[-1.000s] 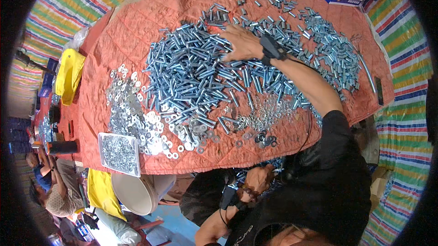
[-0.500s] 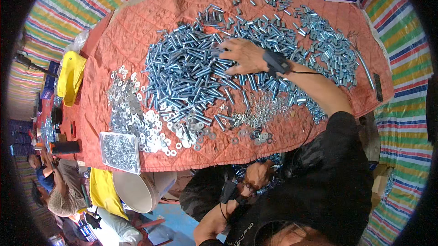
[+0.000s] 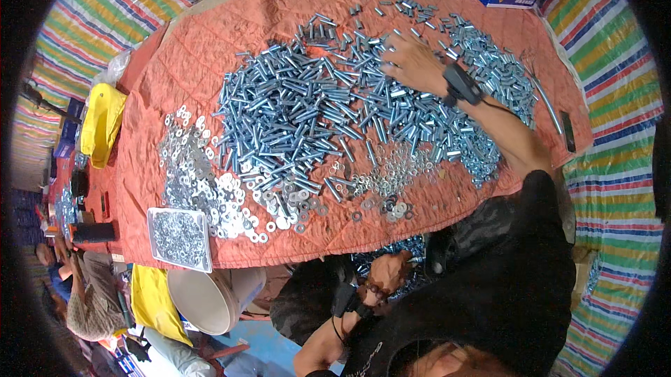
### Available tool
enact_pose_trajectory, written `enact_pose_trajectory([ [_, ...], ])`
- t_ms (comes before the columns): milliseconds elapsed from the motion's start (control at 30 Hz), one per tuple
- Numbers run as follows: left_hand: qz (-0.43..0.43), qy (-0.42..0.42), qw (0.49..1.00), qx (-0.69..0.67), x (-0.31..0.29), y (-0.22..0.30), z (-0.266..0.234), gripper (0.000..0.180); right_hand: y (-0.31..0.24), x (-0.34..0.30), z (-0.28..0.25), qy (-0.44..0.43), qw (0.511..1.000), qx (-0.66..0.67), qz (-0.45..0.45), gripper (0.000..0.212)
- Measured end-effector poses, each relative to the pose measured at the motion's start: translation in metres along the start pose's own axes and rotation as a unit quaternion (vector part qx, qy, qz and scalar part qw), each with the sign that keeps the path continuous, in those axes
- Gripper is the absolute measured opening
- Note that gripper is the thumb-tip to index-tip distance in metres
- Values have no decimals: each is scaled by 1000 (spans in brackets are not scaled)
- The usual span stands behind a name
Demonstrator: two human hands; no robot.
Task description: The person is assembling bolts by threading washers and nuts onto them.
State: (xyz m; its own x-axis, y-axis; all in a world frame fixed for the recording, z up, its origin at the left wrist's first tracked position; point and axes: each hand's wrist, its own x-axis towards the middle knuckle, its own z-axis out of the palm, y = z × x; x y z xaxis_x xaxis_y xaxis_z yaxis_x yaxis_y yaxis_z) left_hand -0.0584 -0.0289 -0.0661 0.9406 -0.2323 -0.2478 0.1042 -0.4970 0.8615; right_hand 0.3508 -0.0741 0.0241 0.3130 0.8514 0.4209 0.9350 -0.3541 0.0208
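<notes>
Over on the red quilted cloth, the right hand is palm-down on the band of metal bits joining two big piles. Its fingers look spread but they're blurry, so I can't tell if it's got hold of anything. The left hand is well away from it, down below the table edge, loosely curled next to more bluish metal parts. Can't tell if that one's gripping something either.

Main thing to notice spacing-wise: the heap of long metal pins is off to the left of the right hand's fingertips, and the short metal pieces spread out to its right. Right hand's way closer to both. No common long axis in that heap, the pins point every which way, though a few at its near right edge run roughly away from the person.

Looks-wise, the pins are slim, straight, shiny and bluish silver, all tangled in a mound. The short ones have the same colour, just stubbier. Flat washers sit left of the pins, and small rings lie on the near side.
</notes>
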Motion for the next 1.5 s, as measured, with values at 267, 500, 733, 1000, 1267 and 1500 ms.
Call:
enact_pose_trajectory([
  [267, -27, -1, 1000, -8, -3, 1, -8, 23, -42, 82, 71, -110, 963, 238, 66, 19],
  [500, -34, -1, 999, -7, -5, 0, -2, 23, -63, 71, 73, -87, 989, 37, -111, 16],
  [733, -27, 8, 1000, -7, -5, -1, 1, 23, -56, 60, 58, -159, 983, 17, -91, 18],
  [1000, -26, 14, 1000, -8, -10, 0, -2, 23, 27, 23, 34, -70, 993, 95, -3, 18],
  [1267, -49, 8, 999, -17, -21, 5, -4, 23, -8, 106, 83, -50, 991, -21, 124, 37],
  [1500, -63, 5, 998, -22, -21, 5, -6, 23, 35, 91, 113, -68, 994, 23, 81, 33],
])
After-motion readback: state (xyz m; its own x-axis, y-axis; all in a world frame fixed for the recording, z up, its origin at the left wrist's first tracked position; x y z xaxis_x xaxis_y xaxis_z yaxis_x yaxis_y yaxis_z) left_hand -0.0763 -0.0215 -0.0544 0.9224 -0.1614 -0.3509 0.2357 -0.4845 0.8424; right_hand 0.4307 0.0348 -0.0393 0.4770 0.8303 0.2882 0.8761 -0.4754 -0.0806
